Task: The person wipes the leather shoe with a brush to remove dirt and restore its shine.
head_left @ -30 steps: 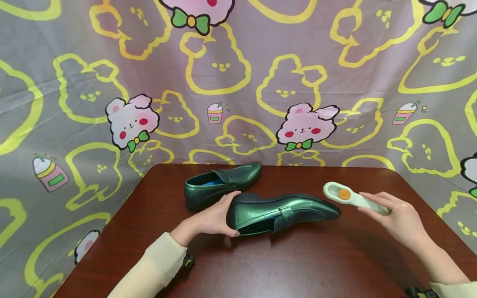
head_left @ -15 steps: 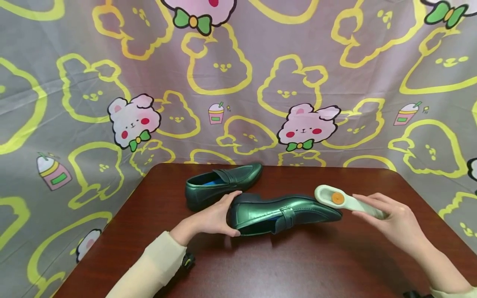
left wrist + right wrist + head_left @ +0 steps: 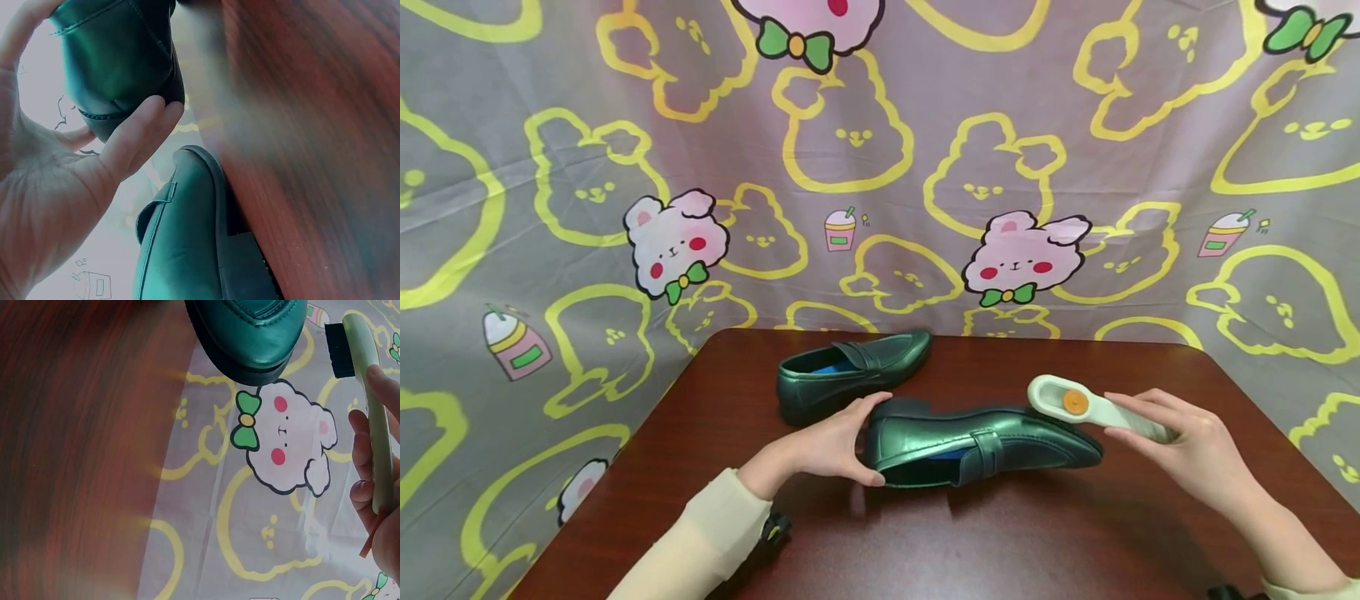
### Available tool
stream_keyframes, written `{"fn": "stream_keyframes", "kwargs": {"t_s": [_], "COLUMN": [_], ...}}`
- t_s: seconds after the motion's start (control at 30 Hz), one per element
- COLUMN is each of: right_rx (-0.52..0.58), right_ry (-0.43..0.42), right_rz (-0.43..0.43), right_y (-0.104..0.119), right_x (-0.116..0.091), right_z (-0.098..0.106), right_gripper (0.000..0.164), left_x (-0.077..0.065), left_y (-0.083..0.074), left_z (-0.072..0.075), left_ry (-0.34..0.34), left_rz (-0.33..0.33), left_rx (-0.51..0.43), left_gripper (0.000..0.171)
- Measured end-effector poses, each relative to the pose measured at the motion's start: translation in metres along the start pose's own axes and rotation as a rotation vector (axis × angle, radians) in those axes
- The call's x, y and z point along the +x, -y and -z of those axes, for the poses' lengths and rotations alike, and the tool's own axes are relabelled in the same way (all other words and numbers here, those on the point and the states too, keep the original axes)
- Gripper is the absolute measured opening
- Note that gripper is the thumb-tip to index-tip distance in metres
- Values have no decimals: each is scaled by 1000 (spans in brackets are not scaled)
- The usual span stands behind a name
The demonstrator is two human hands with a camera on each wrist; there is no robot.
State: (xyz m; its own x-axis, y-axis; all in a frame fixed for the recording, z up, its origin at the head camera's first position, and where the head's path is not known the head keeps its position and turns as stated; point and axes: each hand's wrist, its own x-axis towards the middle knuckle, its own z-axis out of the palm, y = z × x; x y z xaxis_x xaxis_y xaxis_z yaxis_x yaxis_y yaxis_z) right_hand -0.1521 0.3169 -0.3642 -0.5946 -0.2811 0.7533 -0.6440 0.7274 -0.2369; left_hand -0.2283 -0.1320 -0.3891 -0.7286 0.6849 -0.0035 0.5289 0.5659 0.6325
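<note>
In the head view, my left hand grips a dark green loafer round its heel. The loafer is tipped on its side, with its opening towards me and its toe to the right. My right hand holds a brush by its pale green handle; an orange round knob sits on its head. Dark bristles show in the right wrist view, beside the loafer's toe with a small gap between. A second green loafer stands upright behind the first one.
The brown wooden table carries the second loafer near its back left. A grey curtain with yellow and pink cartoon animals hangs round the back and sides. Dark bands sit at both wrists.
The brush has moved left, in to the toe end of the held loafer. That loafer's toe has dropped slightly and shifted right. The left hand keeps its grip.
</note>
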Motion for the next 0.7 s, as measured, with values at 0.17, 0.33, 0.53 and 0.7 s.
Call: {"fn": "stream_keyframes", "kwargs": {"t_s": [0.17, 0.33, 0.53, 0.7], "right_rx": [-7, -10, -14, -11], "right_ry": [4, 2, -3, -9], "right_rz": [-4, -1, -2, -2], "right_y": [1, 1, 3, 2], "right_x": [0, 0, 1, 1], "right_z": [0, 0, 1, 2], "right_gripper": [53, 53, 54, 53], "left_x": [0, 1, 3, 3], "left_y": [0, 6, 14, 16], "left_z": [0, -1, -2, -2], "left_ry": [5, 5, 4, 16], "left_rz": [6, 25, 40, 40], "left_rx": [5, 11, 21, 6], "left_gripper": [110, 110, 107, 106]}}
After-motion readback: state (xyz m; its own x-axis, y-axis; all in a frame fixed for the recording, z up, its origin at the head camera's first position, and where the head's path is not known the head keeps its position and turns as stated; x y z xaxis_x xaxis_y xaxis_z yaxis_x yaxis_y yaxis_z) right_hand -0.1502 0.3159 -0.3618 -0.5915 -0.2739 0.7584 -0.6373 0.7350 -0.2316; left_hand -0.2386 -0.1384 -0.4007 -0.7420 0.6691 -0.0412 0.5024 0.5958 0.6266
